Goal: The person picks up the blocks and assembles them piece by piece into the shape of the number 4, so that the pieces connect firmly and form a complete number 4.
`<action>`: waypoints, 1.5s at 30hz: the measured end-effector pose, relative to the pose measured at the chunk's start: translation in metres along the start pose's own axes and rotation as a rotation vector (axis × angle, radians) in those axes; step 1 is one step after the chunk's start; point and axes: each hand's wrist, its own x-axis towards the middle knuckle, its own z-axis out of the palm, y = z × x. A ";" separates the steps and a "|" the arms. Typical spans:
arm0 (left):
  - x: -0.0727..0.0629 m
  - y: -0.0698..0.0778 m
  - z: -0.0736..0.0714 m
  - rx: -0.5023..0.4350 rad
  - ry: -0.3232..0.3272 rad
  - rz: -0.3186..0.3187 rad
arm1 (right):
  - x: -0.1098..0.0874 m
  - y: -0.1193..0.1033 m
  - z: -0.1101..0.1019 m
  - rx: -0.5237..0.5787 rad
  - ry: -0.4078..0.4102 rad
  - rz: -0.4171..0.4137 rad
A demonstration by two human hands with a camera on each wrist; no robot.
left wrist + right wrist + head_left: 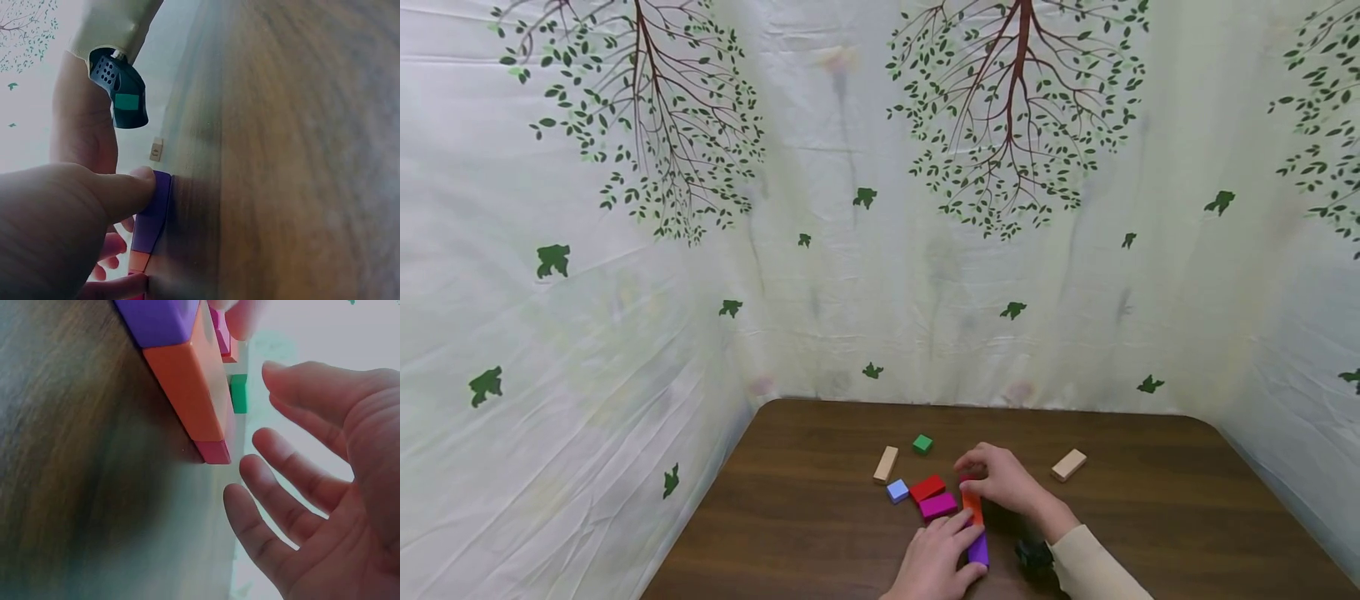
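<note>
A purple block (977, 550), an orange block (972, 507) and a dark pink block (214, 452) lie end to end in a line on the table. My left hand (932, 557) holds the purple block, its thumb at the near end and its fingers reaching along the left side to the orange block. Over the far end of the line hovers my right hand (1003, 479). In the right wrist view its fingers are spread and loosely bent, apart from the blocks, with nothing between them. A magenta block (938, 506) and a red block (927, 488) lie left of the line.
Beyond the left hand are a light blue block (898, 491), a green block (922, 444) and a plain wooden block (886, 465). Another wooden block (1068, 465) lies to the right of the right hand. A leaf-patterned curtain (940, 333) hangs behind the brown table (1150, 492).
</note>
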 end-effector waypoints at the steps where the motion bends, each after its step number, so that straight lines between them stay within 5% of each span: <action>1: -0.001 0.000 0.000 0.002 0.003 0.008 | 0.001 -0.001 0.000 0.001 -0.015 -0.003; 17: -0.003 -0.001 -0.001 0.050 0.029 0.065 | 0.009 -0.005 0.006 -0.083 -0.156 -0.040; 45: -0.004 0.000 0.000 0.038 0.041 0.042 | 0.019 -0.016 0.009 -0.252 -0.187 -0.110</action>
